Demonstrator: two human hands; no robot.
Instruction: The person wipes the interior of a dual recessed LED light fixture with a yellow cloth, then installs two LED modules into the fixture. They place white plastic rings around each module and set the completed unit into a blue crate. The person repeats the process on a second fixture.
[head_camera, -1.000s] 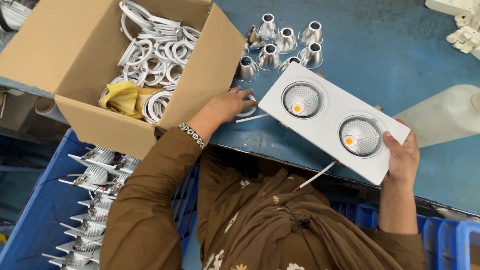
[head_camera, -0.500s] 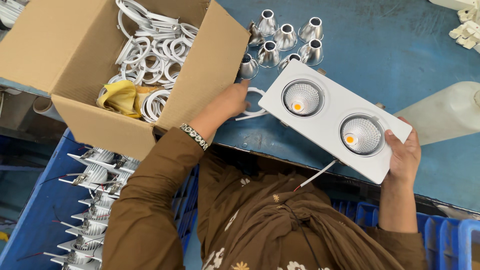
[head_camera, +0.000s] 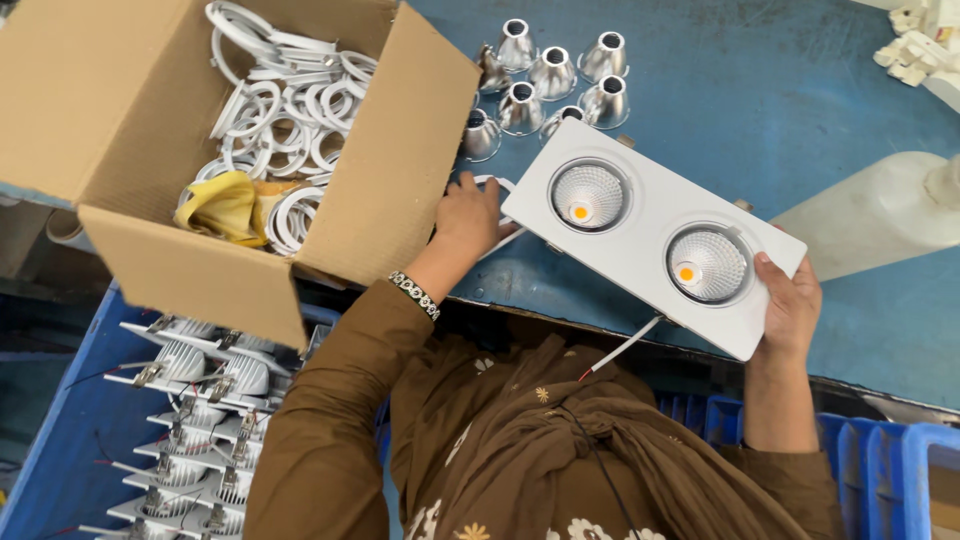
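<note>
A white rectangular twin downlight (head_camera: 640, 235) with two silver reflector cups and orange LED spots lies tilted over the blue table's near edge. My right hand (head_camera: 790, 300) grips its right end, thumb on the face. My left hand (head_camera: 465, 215) sits at the fixture's left end, beside the cardboard box wall, fingers closed on a white ring (head_camera: 500, 184) that is partly hidden under the fixture. A thin white and red wire (head_camera: 625, 347) hangs from the fixture's underside.
An open cardboard box (head_camera: 390, 180) on the left holds several white rings (head_camera: 290, 110) and a yellow cloth (head_camera: 225, 205). Several silver reflector cones (head_camera: 550, 75) stand on the blue table (head_camera: 760, 100). A white plastic piece (head_camera: 880, 215) lies right. Below left, a blue crate holds stacked fixtures (head_camera: 190, 400).
My left hand has shifted a little toward the box wall with the white ring under it. The fixture and my right hand have hardly moved.
</note>
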